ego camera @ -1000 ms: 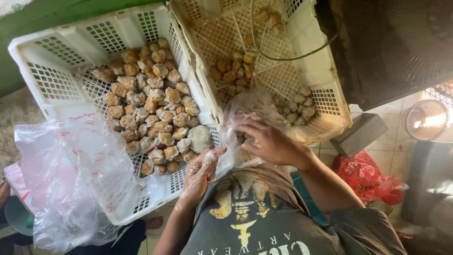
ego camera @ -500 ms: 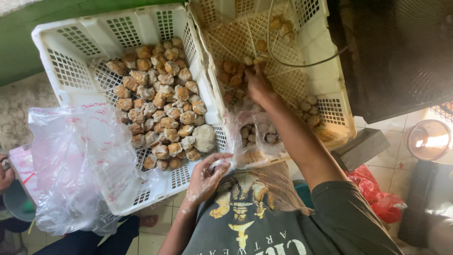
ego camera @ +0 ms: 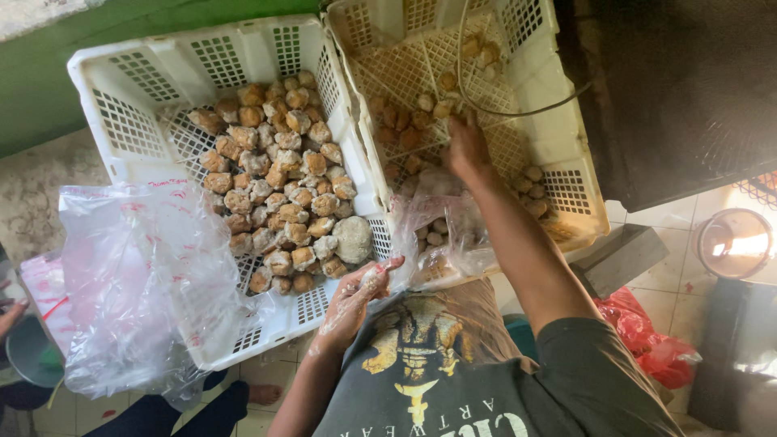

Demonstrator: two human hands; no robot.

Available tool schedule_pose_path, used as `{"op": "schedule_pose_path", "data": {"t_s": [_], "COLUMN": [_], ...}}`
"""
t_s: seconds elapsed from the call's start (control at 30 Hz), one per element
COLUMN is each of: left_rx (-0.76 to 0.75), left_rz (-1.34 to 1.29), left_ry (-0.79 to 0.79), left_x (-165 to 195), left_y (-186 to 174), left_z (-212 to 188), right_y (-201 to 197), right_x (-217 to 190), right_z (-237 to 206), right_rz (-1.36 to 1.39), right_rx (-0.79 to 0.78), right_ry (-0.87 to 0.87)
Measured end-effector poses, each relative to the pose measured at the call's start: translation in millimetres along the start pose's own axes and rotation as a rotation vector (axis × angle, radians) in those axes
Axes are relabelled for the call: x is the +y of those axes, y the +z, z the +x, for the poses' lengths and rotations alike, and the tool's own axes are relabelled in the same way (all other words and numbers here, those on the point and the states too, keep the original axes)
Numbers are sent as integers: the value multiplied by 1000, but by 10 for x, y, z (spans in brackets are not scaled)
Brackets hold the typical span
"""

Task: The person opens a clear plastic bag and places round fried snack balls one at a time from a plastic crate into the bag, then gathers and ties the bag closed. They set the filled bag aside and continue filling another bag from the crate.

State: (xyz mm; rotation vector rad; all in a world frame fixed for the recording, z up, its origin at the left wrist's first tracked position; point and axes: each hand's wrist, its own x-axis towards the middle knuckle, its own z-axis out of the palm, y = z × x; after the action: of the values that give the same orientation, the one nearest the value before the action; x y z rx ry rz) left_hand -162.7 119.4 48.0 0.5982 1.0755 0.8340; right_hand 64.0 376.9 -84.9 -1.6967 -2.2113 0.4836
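Two white crates stand side by side: the left crate (ego camera: 121,105) and the right crate (ego camera: 558,146). The left crate holds a heap of brown lumps (ego camera: 275,178), too many to count exactly, several dozen at least, plus one larger pale ball (ego camera: 353,239). The right crate holds far fewer lumps (ego camera: 405,121), roughly two dozen scattered in small groups. There are two clear plastic bags: a small bag (ego camera: 441,235) with a handful of lumps inside, and a big bag (ego camera: 137,283) draped over the left crate's corner. One red bag (ego camera: 647,340) lies on the floor. Two hands show: the left hand (ego camera: 356,295) and the right hand (ego camera: 465,150).
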Motion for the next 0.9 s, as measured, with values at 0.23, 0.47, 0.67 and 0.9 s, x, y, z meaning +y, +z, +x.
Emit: {"op": "schedule_pose_path", "data": {"t_s": [0.23,0.47,0.67,0.9], "left_rx": [-30,-51,-34,-7], "left_rz": [-167,-215,-223,-209], "left_ry": [-31,-57,-40,-43], "left_x": [-61,-38,-134,-243], "left_y": [86,141,30,14], "left_z": [145,162,106,147], "right_y": [-1064,-1070,-779,-1239], "right_x": [-223,-727,-635,-692], "right_z": [-636,-1381,-1327,-1154], "right_rz": [1438,591,227,281], "right_rx": [-587,-496,-89,-410], "right_ry": [108,-182,-221,2]}}
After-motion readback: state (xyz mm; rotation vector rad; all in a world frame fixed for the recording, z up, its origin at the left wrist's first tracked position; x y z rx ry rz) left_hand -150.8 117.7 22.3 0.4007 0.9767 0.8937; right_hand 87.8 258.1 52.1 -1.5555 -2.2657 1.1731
